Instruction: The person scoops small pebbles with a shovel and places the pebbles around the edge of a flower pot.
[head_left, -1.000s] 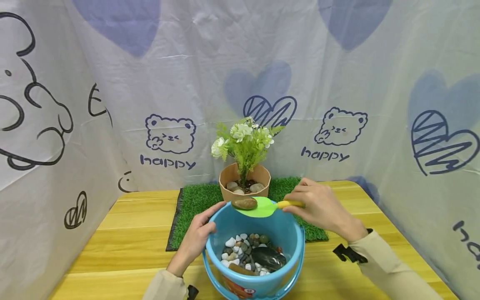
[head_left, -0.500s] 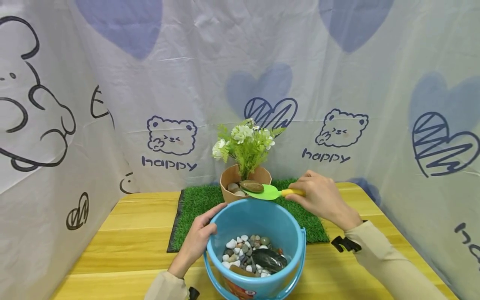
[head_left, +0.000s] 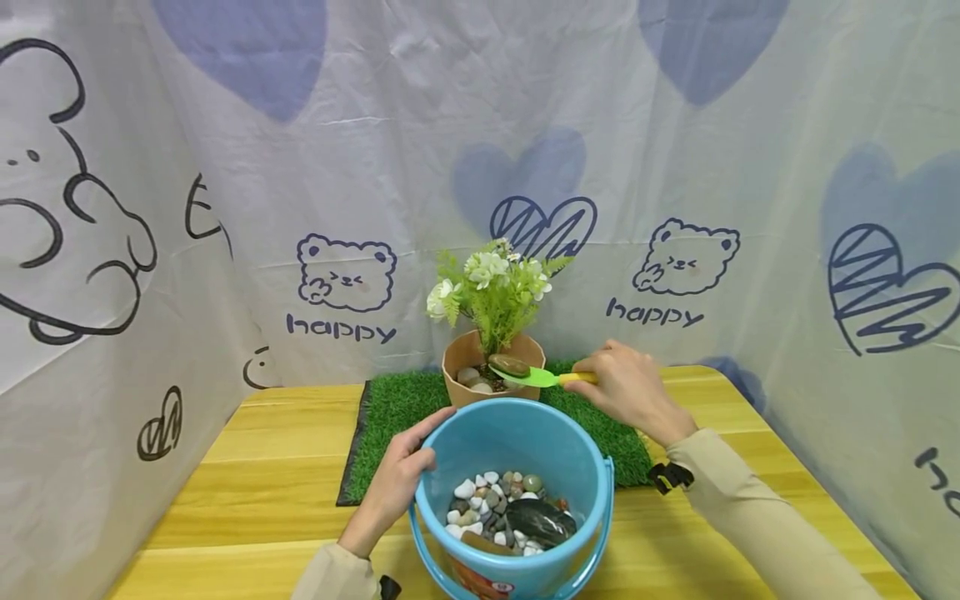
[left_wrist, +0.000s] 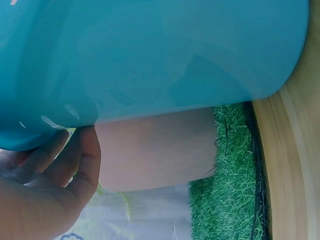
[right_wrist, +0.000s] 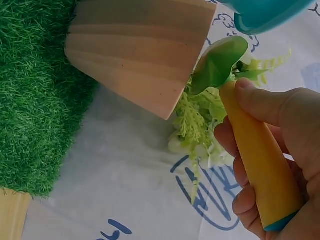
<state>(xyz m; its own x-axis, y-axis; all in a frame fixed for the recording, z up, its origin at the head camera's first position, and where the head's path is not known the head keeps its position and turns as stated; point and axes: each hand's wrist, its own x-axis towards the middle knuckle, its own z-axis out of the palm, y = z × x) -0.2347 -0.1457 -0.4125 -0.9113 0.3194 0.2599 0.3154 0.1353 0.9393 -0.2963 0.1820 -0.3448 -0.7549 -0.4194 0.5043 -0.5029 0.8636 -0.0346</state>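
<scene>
My right hand point(head_left: 630, 387) grips the yellow handle of a small garden trowel point(head_left: 542, 377) with a light green blade. A smooth brown stone point(head_left: 510, 365) lies on the blade, over the opening of a tan flowerpot point(head_left: 459, 390). In the right wrist view, fingers and thumb wrap the handle point(right_wrist: 260, 160), and the blade is at the pot's rim. My left hand point(head_left: 397, 475) holds the left side of the rim of a blue bucket point(head_left: 525, 433). Several pebbles point(head_left: 491, 500), a large black stone point(head_left: 542, 521) and a brown piece point(head_left: 486, 543) lie inside the bucket.
White flowers with green leaves point(head_left: 491, 292) rise from the pot, around whose stem lie pale stones point(head_left: 471, 377). Under the pot is an artificial grass mat point(head_left: 390, 417) on a wooden table point(head_left: 277, 475). A printed curtain point(head_left: 420, 167) encloses the back and sides.
My right hand has carried the trowel and its brown stone away from above the bucket, forward to the flowerpot's opening. My left hand has stayed at the bucket's rim.
</scene>
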